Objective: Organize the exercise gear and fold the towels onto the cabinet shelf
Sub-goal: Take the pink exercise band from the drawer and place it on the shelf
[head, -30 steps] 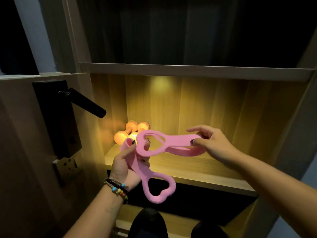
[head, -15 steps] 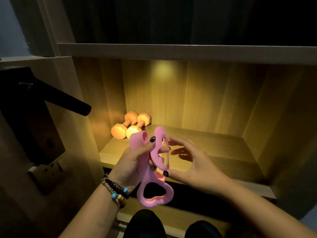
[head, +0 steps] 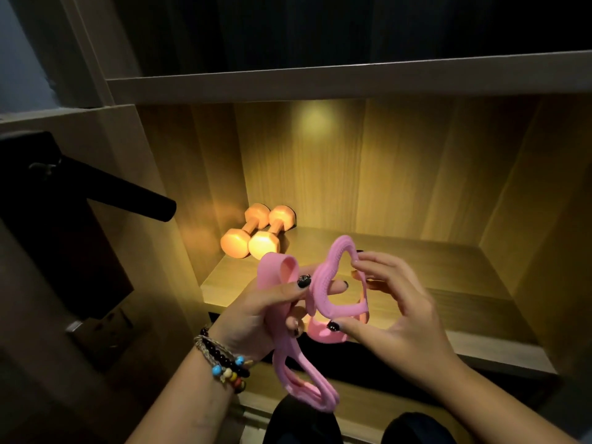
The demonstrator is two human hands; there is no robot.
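Note:
A pink rubber resistance band (head: pixel 323 285) with heart-shaped end loops is folded over between both hands, in front of the lit wooden cabinet shelf (head: pixel 426 270). My left hand (head: pixel 262 309) grips its bunched middle with thumb on top; one loop hangs below my wrist. My right hand (head: pixel 397 312) pinches the upper heart loop between fingertips and thumb. Two orange dumbbells (head: pixel 256 232) lie side by side at the shelf's back left corner.
A black door handle (head: pixel 128 195) on a dark lock plate juts out at the left, level with the shelf. Another shelf board (head: pixel 320 84) runs above the lit compartment. Dark shoes show at the bottom edge.
The band was stretched out between my hands a second ago; my right hand has since brought its end in to the left hand, folding the band double, and now holds the upper loop.

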